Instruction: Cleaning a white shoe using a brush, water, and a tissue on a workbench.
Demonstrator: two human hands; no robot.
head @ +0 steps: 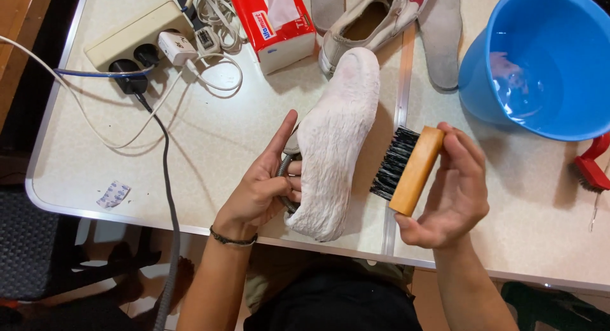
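While the left hand (264,191) grips a white shoe (333,140) sole-up over the desk (210,146) near its front edge, the right hand (454,191) holds a wooden brush (406,169), bristles facing the sole, just apart from it. Blue basin (540,57) sits well right; power strip (136,35) and cables crowd the far left. Bare room lies between. Both wrists angle inward.

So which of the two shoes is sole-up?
The shoe in the left hand, the foam-covered shoe, shows its sole; the other shoe lies opening-up beside the tissue pack.
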